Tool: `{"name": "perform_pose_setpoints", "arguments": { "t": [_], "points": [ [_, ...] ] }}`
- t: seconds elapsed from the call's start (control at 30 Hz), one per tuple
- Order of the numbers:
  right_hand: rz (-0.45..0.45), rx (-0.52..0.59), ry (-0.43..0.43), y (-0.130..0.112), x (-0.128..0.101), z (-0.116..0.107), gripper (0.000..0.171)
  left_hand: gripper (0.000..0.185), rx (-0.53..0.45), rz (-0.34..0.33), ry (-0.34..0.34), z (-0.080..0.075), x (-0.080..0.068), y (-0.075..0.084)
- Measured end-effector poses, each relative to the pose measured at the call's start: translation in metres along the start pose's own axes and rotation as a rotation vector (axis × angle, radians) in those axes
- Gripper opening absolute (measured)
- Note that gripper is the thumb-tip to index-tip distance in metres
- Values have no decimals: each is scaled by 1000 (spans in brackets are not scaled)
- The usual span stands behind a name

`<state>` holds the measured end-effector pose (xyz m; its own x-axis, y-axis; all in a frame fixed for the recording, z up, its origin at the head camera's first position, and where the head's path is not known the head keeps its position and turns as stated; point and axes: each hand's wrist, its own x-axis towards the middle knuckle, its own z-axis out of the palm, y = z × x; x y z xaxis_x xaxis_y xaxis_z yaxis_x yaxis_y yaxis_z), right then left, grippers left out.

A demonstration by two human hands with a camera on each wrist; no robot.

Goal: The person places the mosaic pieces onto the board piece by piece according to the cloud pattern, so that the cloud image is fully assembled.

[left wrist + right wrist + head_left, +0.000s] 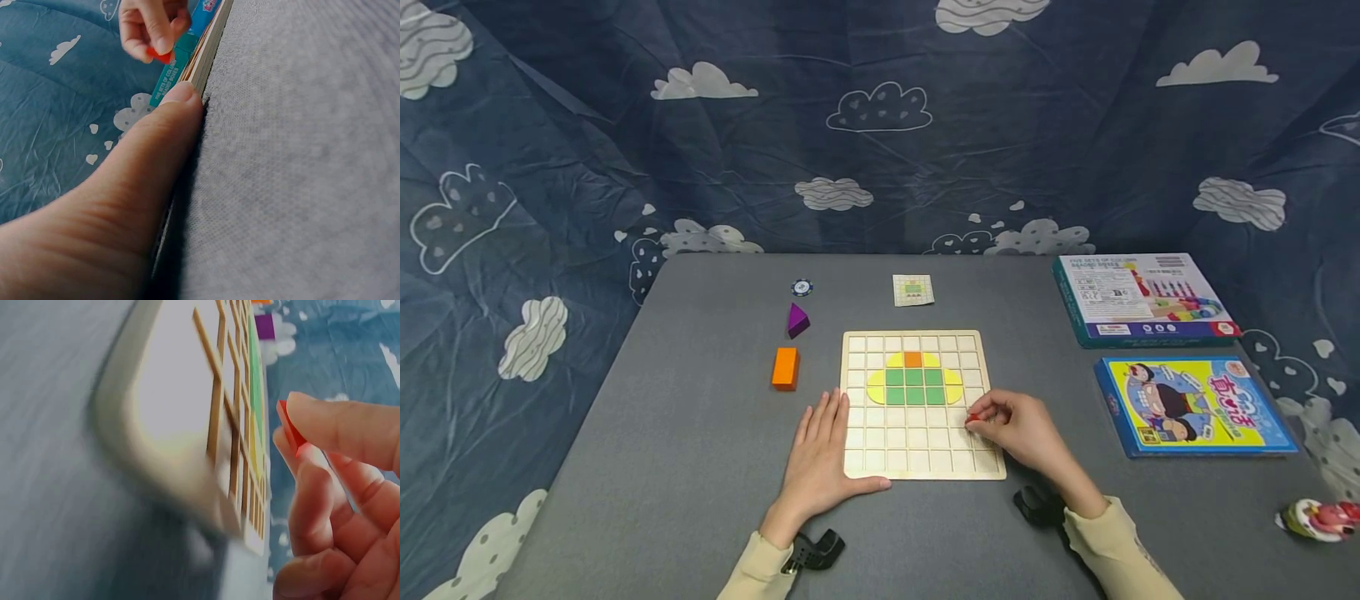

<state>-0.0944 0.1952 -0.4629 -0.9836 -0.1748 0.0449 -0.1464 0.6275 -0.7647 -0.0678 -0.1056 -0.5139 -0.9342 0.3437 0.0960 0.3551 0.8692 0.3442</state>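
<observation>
A wooden grid board (917, 462) lies on the grey table, with green tiles (914, 387), yellow rounded tiles (953, 387) and one orange tile (912, 359) set in its upper squares. My left hand (820, 458) rests flat along the board's left edge, fingers straight, its thumb at the lower edge; that thumb (150, 150) fills much of the left wrist view. Between thumb and fingertips my right hand (1018, 425) pinches a small red tile (290, 428) above the board's right side. The fingers partly cover the tile, so its full shape is hidden.
Left of the board stand an orange block (786, 369), a purple triangular block (797, 320) and a round chip (802, 287). A small pattern card (913, 290) lies behind it. Two game boxes (1150, 300) and a figurine (1322, 520) are at the right.
</observation>
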Motion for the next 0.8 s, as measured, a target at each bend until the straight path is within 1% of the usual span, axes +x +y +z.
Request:
{"name": "perform_pose_setpoints", "arguments": {
  "t": [0.23,0.43,0.57,0.67,0.8],
  "points": [
    [-64,0,-15,-17,15,16,14,129,7,-1,-4,0,0,0],
    [-45,26,-59,-30,26,31,11,129,11,8,13,1,0,-1],
    [-23,44,-94,-38,31,42,7,129,3,32,47,3,-1,-2],
    [-33,41,-108,-42,34,49,6,128,0,41,65,3,-1,-2],
    [-65,27,-121,-46,37,55,5,128,4,32,55,1,-1,-1]
  ]
}}
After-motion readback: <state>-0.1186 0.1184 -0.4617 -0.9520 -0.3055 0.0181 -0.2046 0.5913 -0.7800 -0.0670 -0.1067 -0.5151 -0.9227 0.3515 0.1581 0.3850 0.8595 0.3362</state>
